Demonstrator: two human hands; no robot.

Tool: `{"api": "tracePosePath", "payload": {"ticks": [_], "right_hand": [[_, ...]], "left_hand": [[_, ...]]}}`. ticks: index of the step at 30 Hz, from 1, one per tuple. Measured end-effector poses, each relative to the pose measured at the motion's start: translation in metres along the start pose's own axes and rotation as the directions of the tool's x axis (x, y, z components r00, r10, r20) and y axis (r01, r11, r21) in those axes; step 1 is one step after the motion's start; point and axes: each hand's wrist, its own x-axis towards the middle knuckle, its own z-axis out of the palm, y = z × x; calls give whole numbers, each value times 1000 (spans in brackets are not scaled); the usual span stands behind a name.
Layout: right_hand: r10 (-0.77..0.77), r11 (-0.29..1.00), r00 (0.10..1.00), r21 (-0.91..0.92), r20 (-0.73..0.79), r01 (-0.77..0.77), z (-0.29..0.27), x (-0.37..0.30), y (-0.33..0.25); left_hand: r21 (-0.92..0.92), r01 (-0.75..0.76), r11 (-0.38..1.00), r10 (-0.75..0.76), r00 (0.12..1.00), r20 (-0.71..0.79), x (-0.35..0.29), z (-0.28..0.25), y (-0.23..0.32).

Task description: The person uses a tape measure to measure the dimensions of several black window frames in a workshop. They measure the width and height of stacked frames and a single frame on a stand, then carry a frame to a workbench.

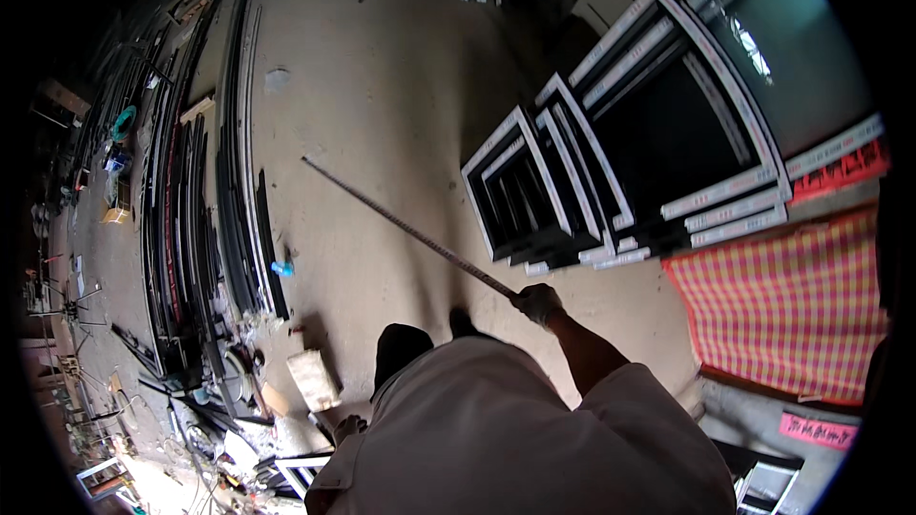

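My right hand is closed around one end of a long thin metal rod. Dark brown and ribbed-looking, like a rebar, the rod slants away to the far left over the floor. Its far tip seems to be on or just above the concrete; I cannot tell which. Low at my left side hangs my left hand, dark and partly hidden by my clothing. How its fingers are set is not clear. A pale block-shaped package lies on the floor near it.
Black window frames with white protective strips lean in stacks at the right. Beside them hangs a checked cloth. Long dark profiles lie in rows along the left, with clutter at their near end. Concrete floor runs between.
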Motion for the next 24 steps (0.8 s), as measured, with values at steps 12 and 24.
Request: {"api": "tracePosePath", "payload": {"ticks": [12,24], "right_hand": [[-78,970,997,-230,-7,74,-64,266,-197],[258,828,958,483,124,-286,-108,474,-318]], "left_hand": [[78,-107,991,111,993,-48,150,88,400],[139,-596,791,612,771,-176,193,208,939]]}}
